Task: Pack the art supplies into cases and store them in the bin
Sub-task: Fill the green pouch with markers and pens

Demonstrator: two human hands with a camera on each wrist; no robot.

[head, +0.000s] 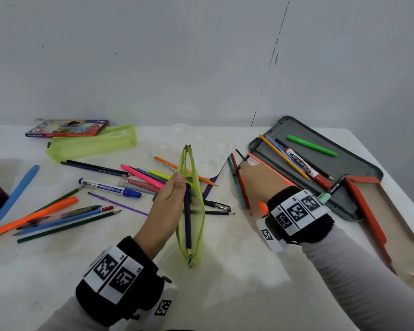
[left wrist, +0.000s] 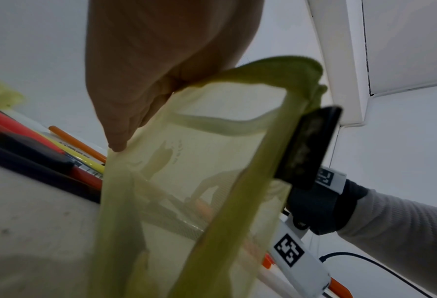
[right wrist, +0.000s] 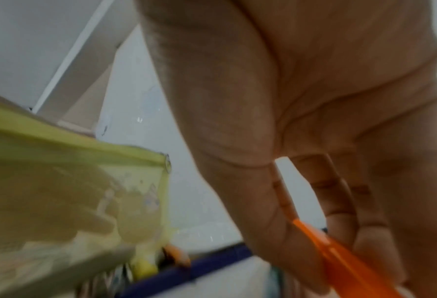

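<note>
1. Green mesh pouch (head: 191, 211) stands on edge mid-worktop (head: 237, 271), zip open, dark pen (head: 187, 218) inside.
2. Left hand (head: 169, 204): forearm comes in from bottom left, wrist up, fingers pinching the pouch's upper rim and holding it upright. Left wrist view confirms fingertips (left wrist: 118, 145) on the mesh.
3. Right hand (head: 258, 185): arm reaches forward to the right of the pouch, palm down, fingers curled onto an orange marker (right wrist: 344, 260) beside a red and a teal pencil (head: 239, 185).
4. Grey case (head: 359, 168) lies open far right, holding a green marker (head: 311, 145), red marker, pencils.
5. Loose pens and pencils (head: 58, 216) scatter left; second green pouch (head: 91, 144) and crayon box (head: 67, 128) sit at the back left.
</note>
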